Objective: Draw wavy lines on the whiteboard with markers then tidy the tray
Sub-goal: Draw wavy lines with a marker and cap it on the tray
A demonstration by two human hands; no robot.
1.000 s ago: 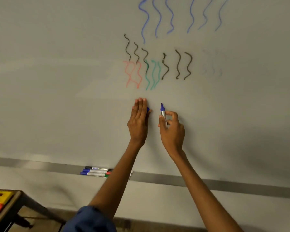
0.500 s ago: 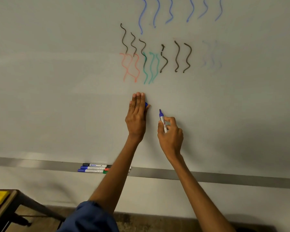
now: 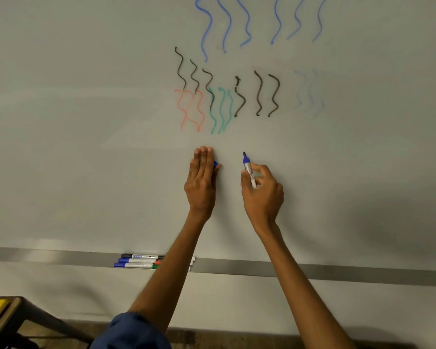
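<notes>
Wavy lines (image 3: 237, 96) sit above both hands on the whiteboard (image 3: 86, 172); below them, the left forearm crosses the spare markers (image 3: 139, 261) in the tray (image 3: 312, 272); left hand (image 3: 202, 182), fingers straight, thumb pinning a blue cap (image 3: 215, 164); right hand (image 3: 262, 195) grips the blue marker (image 3: 248, 170), whose tip has risen nearly level with the left fingertips since a moment ago.

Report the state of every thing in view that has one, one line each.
blue marker, uncapped, tip up, gripped by right hand
blue cap, off the marker, pinched in left hand, fingers straight
tray markers, capped, lying flat in the tray
whiteboard, marked with blue, black, red and green wavy lines
</notes>
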